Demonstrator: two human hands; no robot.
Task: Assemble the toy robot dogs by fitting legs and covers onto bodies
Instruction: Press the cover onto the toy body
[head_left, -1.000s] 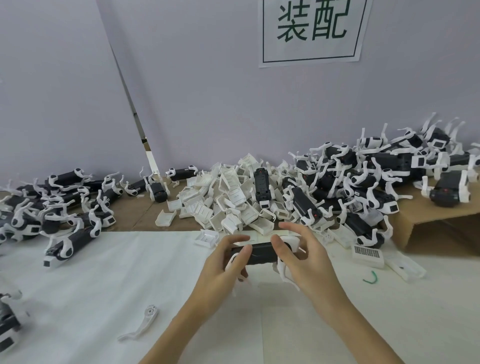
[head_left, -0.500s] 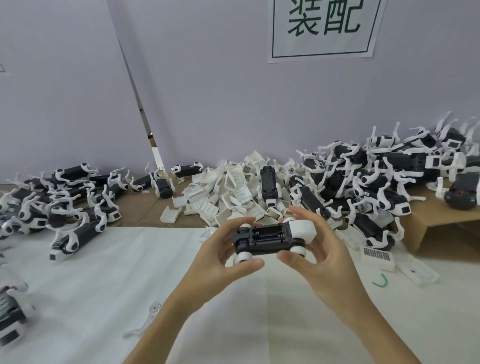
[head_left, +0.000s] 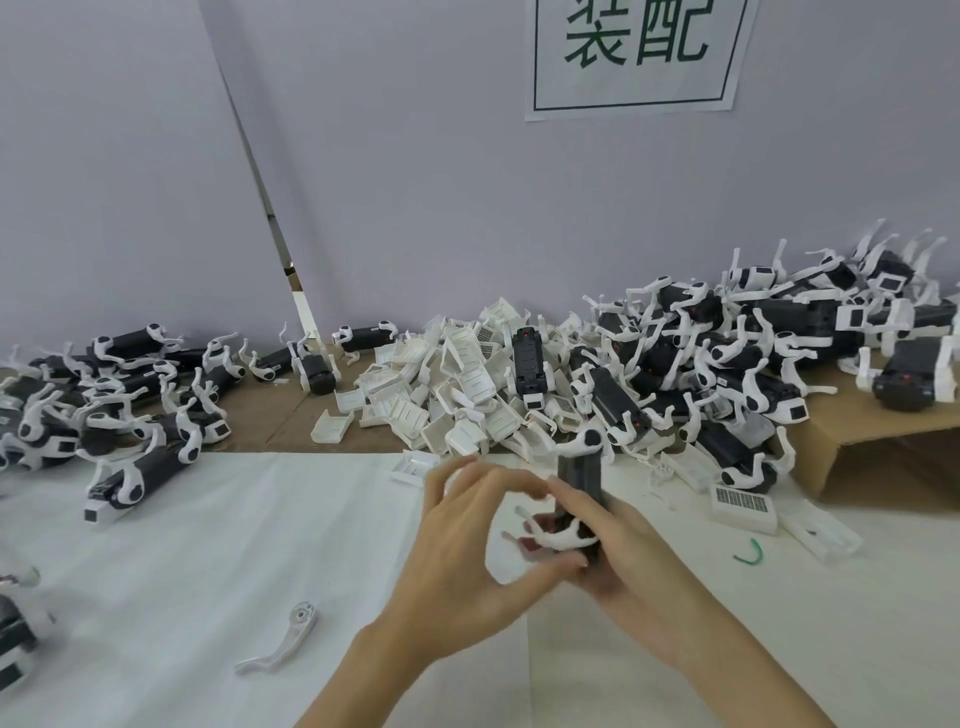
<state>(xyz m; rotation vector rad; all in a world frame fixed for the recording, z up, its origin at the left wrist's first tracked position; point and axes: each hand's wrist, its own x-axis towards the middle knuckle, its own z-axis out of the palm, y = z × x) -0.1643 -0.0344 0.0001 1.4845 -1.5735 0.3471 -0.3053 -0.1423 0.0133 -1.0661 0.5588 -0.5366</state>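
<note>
A black toy dog body (head_left: 581, 475) with white legs stands on end above the white table, its long axis pointing away from me. My right hand (head_left: 618, 551) grips its near end from the right. My left hand (head_left: 457, 540) is at its left side, thumb tip against the lower end and fingers curved above a white leg (head_left: 550, 538) that sticks out toward me. A loose white leg (head_left: 283, 644) lies on the table at the near left. A heap of white covers (head_left: 457, 384) sits behind the hands.
Assembled black-and-white dogs are piled at the left (head_left: 109, 395) and on cardboard at the right (head_left: 753, 364). A white cover with a barcode label (head_left: 743, 506) and a green wire loop (head_left: 748, 553) lie right of my hands. A wall with a sign stands behind.
The dog body was held level between both hands; it has been turned on end, pointing away from me. My right hand now wraps the near end and my left hand has shifted to its side.
</note>
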